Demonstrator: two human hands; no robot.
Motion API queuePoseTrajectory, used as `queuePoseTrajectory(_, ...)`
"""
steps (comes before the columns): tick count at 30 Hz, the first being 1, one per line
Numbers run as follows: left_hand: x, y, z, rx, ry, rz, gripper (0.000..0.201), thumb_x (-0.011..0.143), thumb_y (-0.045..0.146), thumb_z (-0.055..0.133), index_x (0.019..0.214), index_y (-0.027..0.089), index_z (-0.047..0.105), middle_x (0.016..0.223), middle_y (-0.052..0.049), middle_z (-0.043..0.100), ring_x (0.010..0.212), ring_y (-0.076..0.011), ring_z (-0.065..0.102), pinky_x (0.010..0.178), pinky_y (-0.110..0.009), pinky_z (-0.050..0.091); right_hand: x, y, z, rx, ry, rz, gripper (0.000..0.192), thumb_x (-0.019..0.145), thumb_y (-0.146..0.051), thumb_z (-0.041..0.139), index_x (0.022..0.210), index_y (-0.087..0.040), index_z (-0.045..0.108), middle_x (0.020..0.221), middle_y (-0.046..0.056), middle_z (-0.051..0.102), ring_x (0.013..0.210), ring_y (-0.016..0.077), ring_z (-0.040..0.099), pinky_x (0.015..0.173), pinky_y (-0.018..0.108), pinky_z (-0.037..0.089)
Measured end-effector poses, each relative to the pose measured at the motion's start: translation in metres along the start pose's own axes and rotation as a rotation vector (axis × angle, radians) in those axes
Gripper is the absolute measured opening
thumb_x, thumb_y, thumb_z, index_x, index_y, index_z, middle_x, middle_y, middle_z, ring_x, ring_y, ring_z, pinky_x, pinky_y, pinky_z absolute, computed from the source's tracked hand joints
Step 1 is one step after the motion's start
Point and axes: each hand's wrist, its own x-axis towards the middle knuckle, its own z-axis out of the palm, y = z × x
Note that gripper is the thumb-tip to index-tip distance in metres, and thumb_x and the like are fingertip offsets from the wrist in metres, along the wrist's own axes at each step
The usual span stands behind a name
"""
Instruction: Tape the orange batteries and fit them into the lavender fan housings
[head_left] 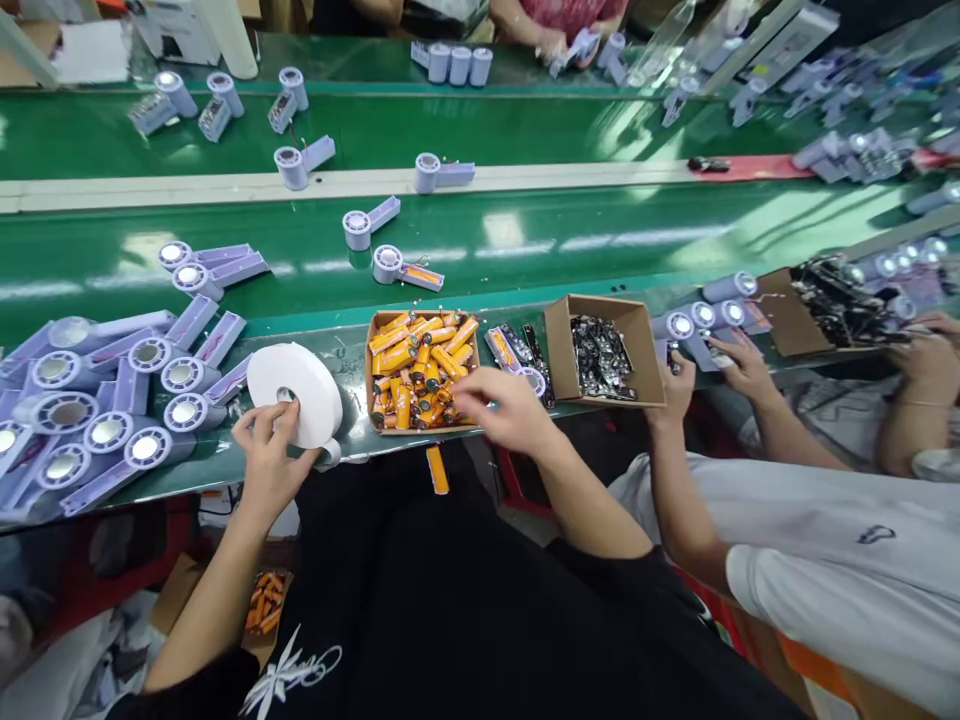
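Note:
My left hand (270,460) grips a large roll of white tape (319,385), with fingers at its hub and the thumb near the loose end low on the right. My right hand (514,408) is over the right front corner of a cardboard box (424,431). Its fingers are curled together, and whatever is between them is hidden. Orange wrapped battery cells (420,360) fill that box in a loose heap. One more orange cell (437,470) shows just below the box's front edge, against my dark shirt.
Lilac fan-like housings (112,430) are piled left of the tape. More housings (358,230) lie on the green conveyor (525,230). Right of the cells stands a box of small black parts (600,355). A co-worker's hands (739,370) hold a housing close by on the right.

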Motion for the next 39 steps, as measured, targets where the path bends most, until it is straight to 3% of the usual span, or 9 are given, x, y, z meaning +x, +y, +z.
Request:
queuePoseTrajectory(2, -0.002, 0.002, 0.001, -0.006, -0.018, -0.035, 0.067, 0.087, 0.028, 0.080, 0.152, 0.029, 0.062, 0.132, -0.016, 0.069, 0.130, -0.0400, 0.056, 0.114, -0.060, 0.046, -0.026, 0.000, 0.017, -0.033, -0.201, -0.181, 0.031, 0.107, -0.056, 0.071, 0.114, -0.030, 0.085, 0.111, 0.009, 0.086, 0.104, 0.0270, 0.077, 0.098, 0.044, 0.059)
queuePoseTrajectory(5, -0.004, 0.003, 0.002, -0.012, -0.056, -0.109, 0.068, 0.084, 0.032, 0.083, 0.150, 0.029, 0.064, 0.133, -0.016, 0.068, 0.130, -0.0410, 0.055, 0.117, -0.062, 0.044, -0.066, 0.010, 0.045, -0.057, -0.194, -0.231, 0.021, 0.107, -0.047, 0.070, 0.106, -0.032, 0.085, 0.101, 0.008, 0.086, 0.095, 0.0262, 0.077, 0.090, 0.045, 0.059)
queuePoseTrajectory(8, -0.005, 0.004, 0.003, -0.019, -0.080, -0.134, 0.068, 0.084, 0.034, 0.083, 0.149, 0.029, 0.065, 0.134, -0.017, 0.067, 0.131, -0.0417, 0.054, 0.118, -0.063, 0.042, -0.092, 0.023, 0.078, -0.080, -0.241, -0.065, 0.029, 0.110, -0.042, 0.060, 0.104, -0.027, 0.084, 0.094, 0.011, 0.083, 0.087, 0.0263, 0.076, 0.085, 0.043, 0.062)
queuePoseTrajectory(13, -0.004, 0.011, 0.007, -0.014, -0.100, -0.134, 0.063, 0.087, 0.036, 0.081, 0.148, 0.028, 0.065, 0.134, -0.016, 0.067, 0.131, -0.0407, 0.053, 0.119, -0.061, 0.042, -0.096, 0.034, 0.133, -0.197, -0.816, 0.480, 0.038, 0.101, -0.042, 0.079, 0.127, -0.014, 0.080, 0.122, 0.024, 0.083, 0.114, 0.0377, 0.081, 0.099, 0.045, 0.064)
queuePoseTrajectory(16, -0.004, 0.017, 0.008, -0.005, -0.106, -0.117, 0.058, 0.089, 0.036, 0.079, 0.146, 0.028, 0.066, 0.132, -0.015, 0.069, 0.131, -0.0393, 0.053, 0.119, -0.060, 0.041, -0.092, 0.041, 0.135, -0.134, -0.881, 0.524, 0.051, 0.095, -0.028, 0.087, 0.142, -0.013, 0.076, 0.110, 0.017, 0.086, 0.102, 0.0312, 0.084, 0.095, 0.039, 0.065)
queuePoseTrajectory(19, -0.005, 0.024, 0.003, 0.015, -0.066, -0.051, 0.051, 0.093, 0.032, 0.077, 0.143, 0.028, 0.067, 0.131, -0.015, 0.070, 0.131, -0.0377, 0.054, 0.117, -0.058, 0.043, -0.099, 0.035, 0.099, 0.079, -0.748, 0.431, 0.061, 0.094, -0.032, 0.091, 0.151, -0.022, 0.073, 0.111, 0.007, 0.086, 0.101, 0.0232, 0.083, 0.095, 0.034, 0.065)
queuePoseTrajectory(26, 0.002, 0.043, -0.021, 0.055, -0.056, 0.143, 0.061, 0.092, 0.016, 0.079, 0.149, 0.034, 0.065, 0.127, -0.011, 0.075, 0.129, -0.0361, 0.056, 0.110, -0.054, 0.046, -0.081, -0.043, -0.010, 0.957, -0.084, 0.172, 0.042, 0.080, -0.057, 0.101, 0.108, -0.034, 0.081, 0.104, 0.007, 0.086, 0.087, 0.0268, 0.085, 0.075, 0.040, 0.071)
queuePoseTrajectory(31, 0.017, 0.050, -0.030, 0.056, -0.015, 0.278, 0.074, 0.092, 0.007, 0.078, 0.158, 0.033, 0.060, 0.123, -0.011, 0.077, 0.126, -0.0350, 0.055, 0.105, -0.048, 0.048, -0.004, -0.057, -0.002, 0.848, 0.093, 0.231, 0.086, 0.052, -0.058, 0.113, 0.124, -0.033, 0.074, 0.090, -0.001, 0.081, 0.075, 0.0202, 0.079, 0.068, 0.031, 0.066)
queuePoseTrajectory(39, 0.024, 0.057, -0.040, 0.134, -0.068, 0.391, 0.077, 0.096, 0.004, 0.076, 0.166, 0.030, 0.056, 0.118, -0.006, 0.084, 0.121, -0.0280, 0.058, 0.106, -0.041, 0.047, 0.020, -0.045, 0.015, 0.258, 0.273, 0.127, 0.045, 0.076, -0.065, 0.100, 0.091, -0.024, 0.091, 0.086, 0.003, 0.086, 0.078, 0.0256, 0.079, 0.084, 0.039, 0.069)
